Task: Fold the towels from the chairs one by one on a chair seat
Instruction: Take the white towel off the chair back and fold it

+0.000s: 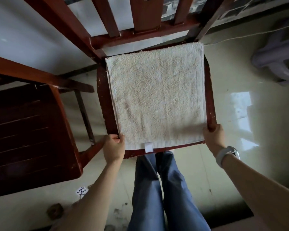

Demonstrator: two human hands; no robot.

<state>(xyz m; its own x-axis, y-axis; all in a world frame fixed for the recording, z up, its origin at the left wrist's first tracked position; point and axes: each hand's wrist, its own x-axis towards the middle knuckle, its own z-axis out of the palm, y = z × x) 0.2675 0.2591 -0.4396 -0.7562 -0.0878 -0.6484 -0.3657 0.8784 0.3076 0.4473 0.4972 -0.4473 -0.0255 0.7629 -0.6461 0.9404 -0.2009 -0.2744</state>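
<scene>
White towel flat on chair seat | my left hand pinches its 7 o'clock corner | right hand grips 5 o'clock corner

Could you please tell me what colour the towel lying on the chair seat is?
The towel is cream-white terry with a small white tag; the head view shows it.

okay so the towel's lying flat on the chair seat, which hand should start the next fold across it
Probably either, with a slight edge to the left hand: it pinches the towel at its near-left corner, and the layered edge runs up that side. The right hand grips the near-right corner just as close.
</scene>
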